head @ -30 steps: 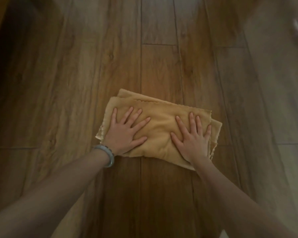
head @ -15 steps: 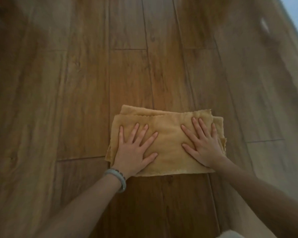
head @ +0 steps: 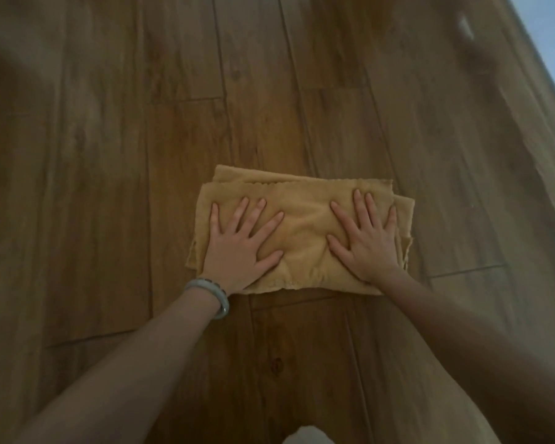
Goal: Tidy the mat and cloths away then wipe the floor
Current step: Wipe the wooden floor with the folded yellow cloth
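Note:
A folded yellow cloth (head: 302, 225) lies flat on the wooden plank floor (head: 109, 155) in the middle of the head view. My left hand (head: 241, 248) presses palm-down on the cloth's left half, fingers spread, with a pale bangle on the wrist. My right hand (head: 366, 238) presses flat on the right half, fingers spread too. Neither hand grips the cloth; both rest on top of it. Several folded layers show at the cloth's far and right edges.
A pale wall or skirting edge (head: 545, 91) runs diagonally along the right side. A small white smudge (head: 465, 25) lies on the floor near it. Something white (head: 305, 435) shows at the bottom edge, close to my body.
The cloth and both hands have slid across the planks, forward and toward the wall on the right. The cloth has turned from slanted to nearly square to me.

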Motion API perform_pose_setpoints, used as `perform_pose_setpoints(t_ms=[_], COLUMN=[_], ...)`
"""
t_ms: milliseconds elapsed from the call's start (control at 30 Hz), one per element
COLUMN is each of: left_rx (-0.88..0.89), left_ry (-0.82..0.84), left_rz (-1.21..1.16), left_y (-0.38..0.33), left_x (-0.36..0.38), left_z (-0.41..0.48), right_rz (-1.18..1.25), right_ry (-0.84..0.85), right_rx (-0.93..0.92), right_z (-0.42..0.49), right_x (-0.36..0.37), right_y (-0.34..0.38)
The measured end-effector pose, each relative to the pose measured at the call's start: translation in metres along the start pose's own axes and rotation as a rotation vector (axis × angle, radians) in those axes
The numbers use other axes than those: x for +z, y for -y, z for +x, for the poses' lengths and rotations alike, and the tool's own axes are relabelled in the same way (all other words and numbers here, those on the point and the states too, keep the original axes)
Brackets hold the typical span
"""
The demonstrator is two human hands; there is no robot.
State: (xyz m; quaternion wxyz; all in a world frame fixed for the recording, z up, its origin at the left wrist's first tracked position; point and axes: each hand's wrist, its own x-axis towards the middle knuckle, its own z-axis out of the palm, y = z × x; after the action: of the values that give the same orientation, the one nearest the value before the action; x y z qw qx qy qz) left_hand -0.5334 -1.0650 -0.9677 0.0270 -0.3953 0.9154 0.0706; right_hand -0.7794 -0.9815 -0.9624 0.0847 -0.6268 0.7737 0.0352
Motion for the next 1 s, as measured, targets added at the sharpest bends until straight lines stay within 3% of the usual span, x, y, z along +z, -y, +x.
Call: perform_pose_setpoints(t_ms=[300, 667, 1000], left_rx=[0.010, -0.165, -0.149], left_ry=[0.010, 0.084, 0.105], left_rz=[0.023, -0.004, -0.007], left_y=[0.015, 0.036, 0.072], left_x=[-0.006, -0.012, -0.019], left_z=[0.046, -0.018, 0.045], right_rz=[-0.062, -0.063, -0.067], right_ry=[0.023, 0.111, 0.038], right_rx=[-0.156, -0.322, -0.215], right_z=[0.067, 0.078, 0.132], right_x=[-0.011, -0.020, -0.025], right_y=[-0.033, 0.021, 0.019])
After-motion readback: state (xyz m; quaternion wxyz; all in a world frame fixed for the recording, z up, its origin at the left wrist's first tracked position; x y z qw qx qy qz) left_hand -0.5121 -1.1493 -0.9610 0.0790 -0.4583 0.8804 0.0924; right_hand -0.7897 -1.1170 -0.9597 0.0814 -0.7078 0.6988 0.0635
